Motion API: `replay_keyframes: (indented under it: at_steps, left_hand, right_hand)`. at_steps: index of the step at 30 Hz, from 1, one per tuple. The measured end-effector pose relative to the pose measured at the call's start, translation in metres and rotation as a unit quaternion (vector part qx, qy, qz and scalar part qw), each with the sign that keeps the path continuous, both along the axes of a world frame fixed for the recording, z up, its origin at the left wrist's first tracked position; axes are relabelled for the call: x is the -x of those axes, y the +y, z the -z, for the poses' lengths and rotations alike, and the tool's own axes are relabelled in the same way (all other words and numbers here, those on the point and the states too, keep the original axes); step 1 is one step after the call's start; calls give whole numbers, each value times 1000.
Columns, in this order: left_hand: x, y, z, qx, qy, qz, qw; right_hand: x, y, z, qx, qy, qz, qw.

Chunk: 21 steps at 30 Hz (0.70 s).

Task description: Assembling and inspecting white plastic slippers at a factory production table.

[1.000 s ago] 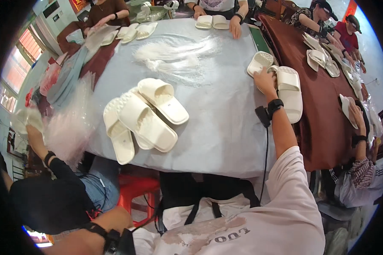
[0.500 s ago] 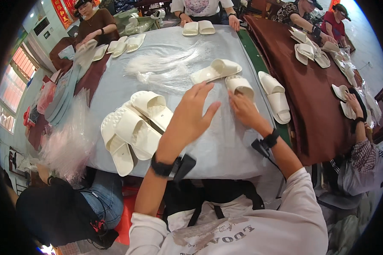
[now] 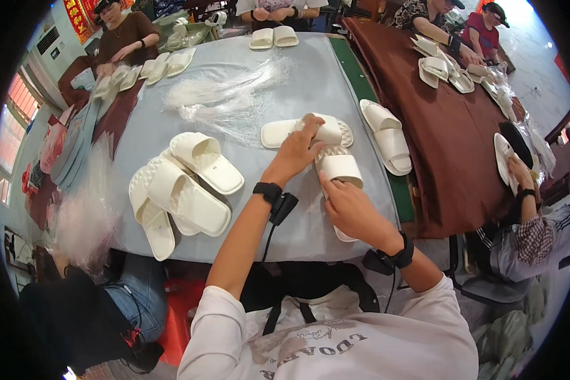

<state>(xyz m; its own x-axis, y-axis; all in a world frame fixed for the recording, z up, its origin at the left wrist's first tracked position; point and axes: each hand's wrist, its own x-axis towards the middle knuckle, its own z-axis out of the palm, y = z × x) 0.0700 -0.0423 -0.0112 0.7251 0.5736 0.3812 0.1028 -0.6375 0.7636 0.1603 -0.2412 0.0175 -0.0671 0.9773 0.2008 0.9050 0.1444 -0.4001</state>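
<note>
Two cream slide slippers lie by my hands on the table's right half. The farther slipper lies crosswise, and my left hand grips its strap, with fingers at the opening and thumb near the side. The nearer slipper points away from me, close to the first one's toe. My right hand holds it at the strap, covering much of the sole. Left of my forearms sits a group of several cream slippers, some overlapping. Another pair of slippers lies at the table's right edge.
Clear plastic bags spread over the grey-covered table, and more bags hang at its left side. A far pair of slippers stands near a person. Other people handle slippers at a brown-covered table to the right.
My left hand has come down onto the farther slipper, which now lies flatter and crosswise. My right hand has drawn the nearer slipper toward me. The whole view has shifted slightly.
</note>
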Motion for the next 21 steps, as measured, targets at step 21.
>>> replay_keyframes:
  at_steps: [21]
  left_hand:
    - [8, -65, -4, -152, 92, -209, 962]
  right_hand:
    - [-27, 1, -47, -12, 279, 69, 958]
